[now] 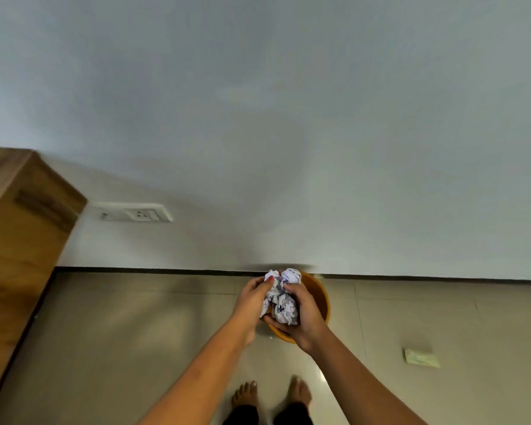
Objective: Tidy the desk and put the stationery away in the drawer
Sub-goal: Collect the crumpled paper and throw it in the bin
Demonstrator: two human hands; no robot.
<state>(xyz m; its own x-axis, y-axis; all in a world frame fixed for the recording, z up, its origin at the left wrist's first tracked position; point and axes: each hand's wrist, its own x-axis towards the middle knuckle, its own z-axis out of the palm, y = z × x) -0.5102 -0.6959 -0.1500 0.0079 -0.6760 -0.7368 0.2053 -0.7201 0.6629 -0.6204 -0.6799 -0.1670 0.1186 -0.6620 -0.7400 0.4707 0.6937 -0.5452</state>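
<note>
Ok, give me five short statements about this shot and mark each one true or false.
1. Both the left hand and the right hand grip crumpled paper above the bin. True.
2. The bin is blue. False: it is orange.
3. The socket is set in the floor. False: it is on the wall.
4. A pale green slip lies on the floor to the right of the bin. True.
5. The feet are bare. True.
</note>
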